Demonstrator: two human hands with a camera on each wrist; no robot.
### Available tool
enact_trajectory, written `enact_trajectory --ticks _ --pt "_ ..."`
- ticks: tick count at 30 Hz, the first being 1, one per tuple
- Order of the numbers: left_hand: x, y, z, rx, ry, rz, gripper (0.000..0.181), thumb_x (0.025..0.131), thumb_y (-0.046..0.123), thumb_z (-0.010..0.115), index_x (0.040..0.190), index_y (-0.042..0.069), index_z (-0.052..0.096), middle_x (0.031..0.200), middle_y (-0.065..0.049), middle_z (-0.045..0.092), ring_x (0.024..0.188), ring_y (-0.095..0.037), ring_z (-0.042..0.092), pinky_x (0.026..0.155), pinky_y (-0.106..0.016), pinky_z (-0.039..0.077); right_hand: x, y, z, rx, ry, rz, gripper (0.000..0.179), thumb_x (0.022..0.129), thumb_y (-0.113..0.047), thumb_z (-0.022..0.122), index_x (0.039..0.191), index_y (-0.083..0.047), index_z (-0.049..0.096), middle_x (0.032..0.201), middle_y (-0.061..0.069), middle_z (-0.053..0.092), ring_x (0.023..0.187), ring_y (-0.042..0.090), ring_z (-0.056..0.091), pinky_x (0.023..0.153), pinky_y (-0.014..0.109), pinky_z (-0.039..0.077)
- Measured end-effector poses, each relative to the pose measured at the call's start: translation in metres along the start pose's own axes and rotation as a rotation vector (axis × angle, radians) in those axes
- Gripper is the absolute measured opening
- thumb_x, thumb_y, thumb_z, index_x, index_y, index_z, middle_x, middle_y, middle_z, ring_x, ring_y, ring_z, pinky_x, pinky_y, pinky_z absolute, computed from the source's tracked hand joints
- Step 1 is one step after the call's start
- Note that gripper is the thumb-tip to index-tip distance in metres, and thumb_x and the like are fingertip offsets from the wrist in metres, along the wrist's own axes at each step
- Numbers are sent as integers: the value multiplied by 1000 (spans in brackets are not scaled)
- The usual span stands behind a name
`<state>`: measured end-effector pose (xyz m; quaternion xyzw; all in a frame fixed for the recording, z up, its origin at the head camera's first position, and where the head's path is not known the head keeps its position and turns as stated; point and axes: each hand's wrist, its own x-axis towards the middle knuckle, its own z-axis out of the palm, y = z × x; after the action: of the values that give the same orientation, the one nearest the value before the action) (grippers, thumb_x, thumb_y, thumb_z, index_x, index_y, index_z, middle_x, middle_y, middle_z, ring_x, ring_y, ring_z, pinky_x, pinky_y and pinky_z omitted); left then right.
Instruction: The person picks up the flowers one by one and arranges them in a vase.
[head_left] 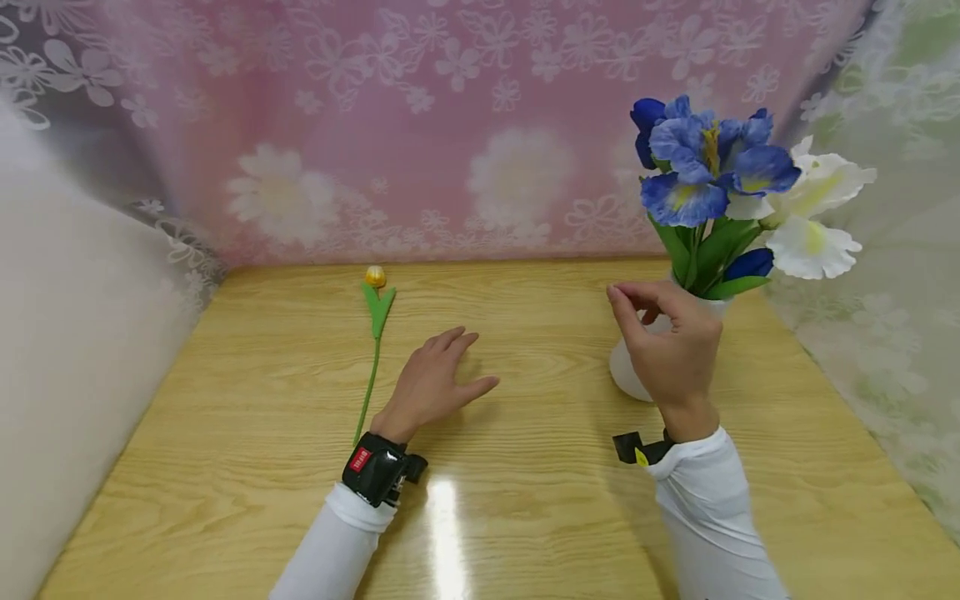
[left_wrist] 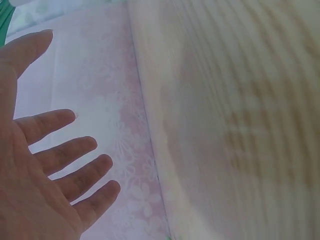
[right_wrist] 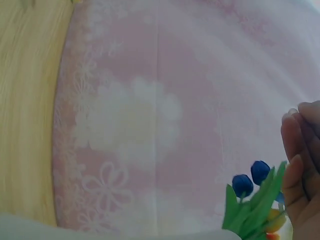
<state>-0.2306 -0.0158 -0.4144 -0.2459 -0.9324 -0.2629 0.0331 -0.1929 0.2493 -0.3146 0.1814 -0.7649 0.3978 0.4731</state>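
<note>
My left hand (head_left: 433, 387) is spread over the table with nothing in it, fingers apart in the left wrist view. Left of it lies a yellow tulip (head_left: 376, 277) with green leaves and a long thin stem. My right hand (head_left: 675, 337) hovers in front of a white vase (head_left: 628, 372), its thumb and fingertips together; I see nothing between them. The vase, partly hidden by this hand, holds a blue iris (head_left: 686, 158), a white iris (head_left: 813, 246) and dark blue tulips (head_left: 750, 263). In the right wrist view, green leaves (right_wrist: 257, 205) show beside the hand.
The wood-grain table (head_left: 247, 500) carries the vase at its right and the loose tulip at its left. A pink flowered curtain (head_left: 420, 142) hangs along the back edge, with pale curtains (head_left: 75, 292) at both sides.
</note>
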Motion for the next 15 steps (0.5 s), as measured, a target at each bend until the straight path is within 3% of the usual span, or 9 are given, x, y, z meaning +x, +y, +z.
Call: enact_trajectory --ticks 6,15 --pt "-10 -9 -5 8 9 -36 73 86 58 60 141 12 48 145 -12 40 131 -33 39 102 -51 35 -13 5 21 71 -131 -20 10 77 4 76 86 1 74 75 6 69 60 9 58 53 17 42" --pt "-22 -23 -13 23 37 -72 70 87 56 60 140 11 49 144 -12 42 130 -31 40 102 -50 36 -33 12 51 81 -345 57 9 81 -4 75 91 -4 74 79 -1 69 63 11 62 55 19 49"
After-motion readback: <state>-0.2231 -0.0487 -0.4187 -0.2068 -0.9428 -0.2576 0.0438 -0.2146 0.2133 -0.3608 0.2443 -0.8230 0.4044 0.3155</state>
